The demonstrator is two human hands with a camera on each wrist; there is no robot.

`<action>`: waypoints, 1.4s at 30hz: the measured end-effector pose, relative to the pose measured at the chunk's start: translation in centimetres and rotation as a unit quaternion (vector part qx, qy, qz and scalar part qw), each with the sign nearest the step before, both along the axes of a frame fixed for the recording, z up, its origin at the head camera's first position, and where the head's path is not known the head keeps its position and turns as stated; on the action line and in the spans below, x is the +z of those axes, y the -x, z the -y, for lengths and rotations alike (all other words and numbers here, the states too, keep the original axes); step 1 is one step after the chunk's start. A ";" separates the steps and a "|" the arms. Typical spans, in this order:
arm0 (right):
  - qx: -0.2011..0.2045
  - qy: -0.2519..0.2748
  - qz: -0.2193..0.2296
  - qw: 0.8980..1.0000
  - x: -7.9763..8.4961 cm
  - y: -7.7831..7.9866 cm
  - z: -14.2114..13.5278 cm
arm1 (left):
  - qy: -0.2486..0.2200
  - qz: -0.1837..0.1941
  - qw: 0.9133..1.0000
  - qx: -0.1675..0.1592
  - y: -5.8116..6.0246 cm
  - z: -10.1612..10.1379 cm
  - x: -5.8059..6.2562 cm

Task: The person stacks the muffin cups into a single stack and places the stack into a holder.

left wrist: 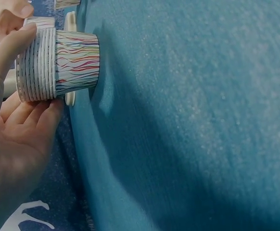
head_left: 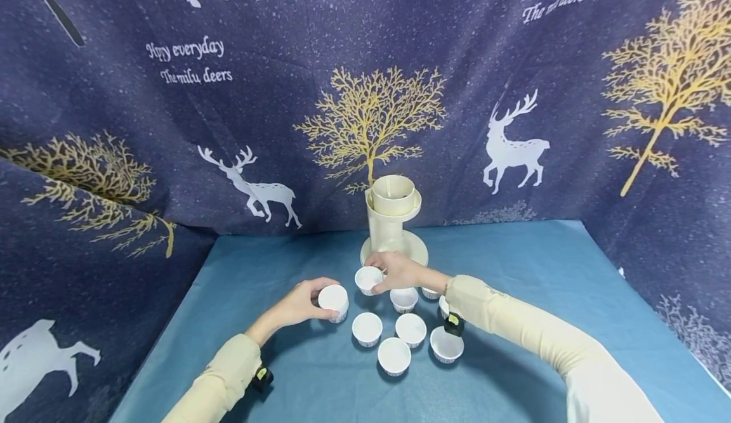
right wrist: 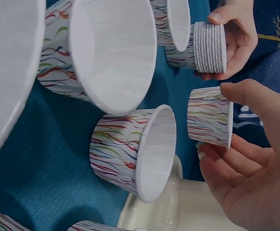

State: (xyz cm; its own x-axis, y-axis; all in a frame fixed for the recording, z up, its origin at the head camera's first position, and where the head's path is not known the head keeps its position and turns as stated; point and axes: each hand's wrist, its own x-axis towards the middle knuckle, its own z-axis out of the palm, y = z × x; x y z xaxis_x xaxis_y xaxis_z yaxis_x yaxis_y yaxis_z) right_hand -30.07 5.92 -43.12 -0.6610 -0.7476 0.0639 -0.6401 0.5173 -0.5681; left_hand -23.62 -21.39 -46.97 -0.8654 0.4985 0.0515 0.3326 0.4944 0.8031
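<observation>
My left hand grips a nested stack of white paper baking cups, their rims layered and the lowest cup's side printed with wavy coloured lines. Between thumb and fingers, my right hand pinches a single paper cup of the same print by its rim. In the head view that single cup is just right of the stack. Several more cups, among them one cup at the front and another cup below my right hand, stand mouth up on the blue cloth.
Behind my right hand stands a cream holder with a round base and a ring-shaped top. The blue cloth covers the table, and a dark blue curtain printed with deer and trees hangs behind it.
</observation>
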 end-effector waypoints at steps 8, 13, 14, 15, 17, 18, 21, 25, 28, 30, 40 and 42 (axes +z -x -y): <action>-0.001 0.026 0.006 1.000 0.2 0.1 0.0 | -0.023 0.016 1.000 0.003 -0.4 -0.3 0.5; -0.003 0.046 0.020 0.999 0.3 -0.1 0.0 | -0.038 0.022 0.999 0.002 -0.2 -0.1 -0.1; -0.002 0.050 0.020 0.999 0.3 -0.2 0.0 | -0.042 0.024 0.999 0.002 -0.2 -0.1 -0.1; -0.001 0.055 0.021 0.998 0.3 -0.2 0.0 | -0.047 0.027 0.999 0.002 -0.2 -0.1 -0.2; 0.002 0.063 0.019 0.998 0.3 -0.3 0.0 | -0.053 0.031 0.998 0.003 -0.3 -0.1 -0.3; 0.004 0.067 0.020 0.998 0.3 -0.4 0.0 | -0.055 0.032 0.998 0.004 -0.3 -0.1 -0.3; 0.008 0.081 0.026 0.996 0.4 -0.5 0.0 | -0.058 0.036 0.998 0.007 -0.4 -0.1 -0.4; 0.010 0.094 0.032 0.995 0.6 -0.7 -0.1 | -0.058 0.036 0.998 0.008 -0.5 -0.2 -0.2; 0.010 0.099 0.041 0.994 0.8 -0.9 -0.1 | -0.054 0.035 0.998 0.011 -0.5 -0.2 -0.1; 0.010 0.101 0.051 0.994 0.8 -1.1 0.0 | -0.049 0.031 0.998 0.011 -0.5 -0.2 -0.1; 0.015 0.095 0.035 0.995 1.1 -1.4 0.2 | -0.051 0.033 0.998 0.018 -0.6 -0.3 -0.1; 0.016 0.091 0.028 0.995 1.2 -1.5 0.3 | -0.052 0.028 0.998 0.016 -0.6 -0.2 -0.1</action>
